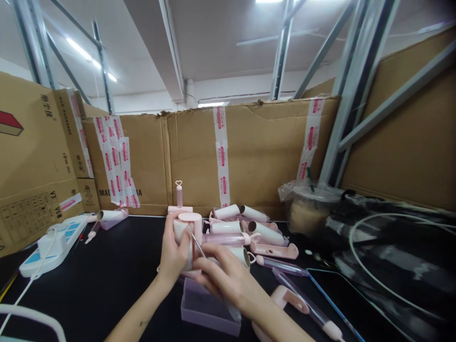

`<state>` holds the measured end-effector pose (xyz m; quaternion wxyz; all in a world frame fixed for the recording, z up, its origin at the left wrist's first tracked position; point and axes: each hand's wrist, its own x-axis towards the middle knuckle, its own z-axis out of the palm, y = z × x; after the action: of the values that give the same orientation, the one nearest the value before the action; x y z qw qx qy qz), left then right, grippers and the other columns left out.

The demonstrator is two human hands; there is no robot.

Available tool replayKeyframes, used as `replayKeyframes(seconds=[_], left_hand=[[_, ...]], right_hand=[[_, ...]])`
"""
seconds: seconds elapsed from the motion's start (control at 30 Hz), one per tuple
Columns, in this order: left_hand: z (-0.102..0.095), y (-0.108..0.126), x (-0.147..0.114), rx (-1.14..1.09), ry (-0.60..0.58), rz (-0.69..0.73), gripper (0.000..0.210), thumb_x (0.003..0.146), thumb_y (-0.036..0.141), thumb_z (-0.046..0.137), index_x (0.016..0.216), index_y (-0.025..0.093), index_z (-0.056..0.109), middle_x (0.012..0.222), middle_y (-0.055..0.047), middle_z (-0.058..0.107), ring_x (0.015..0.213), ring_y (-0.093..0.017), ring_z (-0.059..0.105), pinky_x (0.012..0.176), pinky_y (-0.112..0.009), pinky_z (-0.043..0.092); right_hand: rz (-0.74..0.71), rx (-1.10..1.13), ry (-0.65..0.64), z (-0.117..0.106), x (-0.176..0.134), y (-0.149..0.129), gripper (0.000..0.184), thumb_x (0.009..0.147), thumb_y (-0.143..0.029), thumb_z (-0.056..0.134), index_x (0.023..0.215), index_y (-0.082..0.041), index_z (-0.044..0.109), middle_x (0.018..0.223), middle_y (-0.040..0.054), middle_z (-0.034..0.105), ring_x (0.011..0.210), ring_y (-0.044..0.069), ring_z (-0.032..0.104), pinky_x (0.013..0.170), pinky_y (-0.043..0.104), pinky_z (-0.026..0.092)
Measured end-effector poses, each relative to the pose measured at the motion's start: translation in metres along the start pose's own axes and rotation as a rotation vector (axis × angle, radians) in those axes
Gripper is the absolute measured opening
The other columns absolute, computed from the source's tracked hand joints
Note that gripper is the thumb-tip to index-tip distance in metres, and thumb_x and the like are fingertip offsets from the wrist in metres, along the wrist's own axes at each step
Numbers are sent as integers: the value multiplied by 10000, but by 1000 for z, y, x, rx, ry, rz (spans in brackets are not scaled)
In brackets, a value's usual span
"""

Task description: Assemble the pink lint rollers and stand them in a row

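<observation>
The left hand (pixel 173 251) is wrapped around a pink and white plastic piece (pixel 182 229), just below the middle of the frame. Its thumb lies across the side that faces the camera. The right hand (pixel 226 273), a bit lower and to the right, pinches a thin metal tool (pixel 196 241). The tool slants to the upper left, and its tip is at the front of the piece. It is too small to tell if the tip is in a hole, or what kind of tool it is.

To do this well, I think the left hand should squeeze firmly so the piece can't turn. Keep that thumb away from the tip, because a slip could poke it. Small, slow pushes would scratch less.

A see-through purple box (pixel 210 318) sits at the bottom middle, under the hands. White paper rolls (pixel 228 228) lie in a messy pile right of the middle.
</observation>
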<state>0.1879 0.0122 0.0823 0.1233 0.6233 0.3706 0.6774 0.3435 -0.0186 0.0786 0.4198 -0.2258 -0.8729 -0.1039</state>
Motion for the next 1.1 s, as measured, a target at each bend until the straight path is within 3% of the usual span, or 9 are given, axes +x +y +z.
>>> replayKeyframes(seconds=[0.1,0.2,0.4,0.53,0.63,0.77,0.87,1.0,1.1], left_hand=[[-7,-2,4,-73,56,-54,243,826,338,492,1026,201,491,1001,-42,571,950,-187,550,847,-274,412],[-11,-4,3,-210,2,-141,268,825,368,496,1034,200,497,1017,-43,575,936,-190,558,816,-275,428],[-4,-1,2,-314,-10,-267,333,797,396,541,1073,211,525,1050,-43,586,874,-174,576,714,-243,450],[-2,2,6,-245,126,-188,310,779,390,571,1019,195,556,981,-36,597,875,-162,575,748,-236,446],[-15,-2,15,-358,219,-235,321,748,409,597,980,199,527,862,-10,597,667,-122,585,611,-222,469],[-43,-18,27,-576,327,-389,357,739,474,559,977,226,460,789,22,583,505,-114,574,487,-245,479],[-44,-24,24,-457,247,-374,428,725,441,591,1056,234,414,857,2,599,589,-135,615,548,-261,495],[-21,-11,14,-33,-79,-191,485,673,368,662,1056,213,408,971,-50,606,856,-190,624,733,-296,481],[-8,1,11,261,-341,-72,395,698,350,621,1023,229,432,980,-39,621,864,-208,623,745,-318,463]], right_hand=[[-132,-144,107,-13,-1,9,323,913,-398,381,1169,-263,526,1017,56,663,941,193,599,855,317,447],[-15,-316,122,-21,5,18,420,881,-434,441,1229,-201,473,1164,133,601,1054,241,556,965,421,333],[69,-623,5,-8,8,25,236,853,-398,526,907,-194,631,637,16,641,579,162,581,603,279,344],[73,-707,95,-1,4,20,206,863,-365,524,901,-205,648,600,9,612,551,135,556,571,264,289],[66,-665,160,-14,1,25,208,848,-368,545,918,-210,662,592,6,619,535,125,557,548,247,293],[320,-549,327,-40,-3,44,255,812,-402,571,914,-186,660,651,19,655,549,129,586,526,218,338],[542,-359,278,-47,-1,52,265,778,-425,584,864,-179,631,646,11,641,556,146,587,516,220,365],[719,161,151,-39,3,46,285,796,-460,537,796,-176,559,530,-31,554,459,123,523,460,215,383],[791,382,64,-36,2,47,351,836,-505,445,794,-169,541,451,-48,499,366,118,472,393,216,358]])
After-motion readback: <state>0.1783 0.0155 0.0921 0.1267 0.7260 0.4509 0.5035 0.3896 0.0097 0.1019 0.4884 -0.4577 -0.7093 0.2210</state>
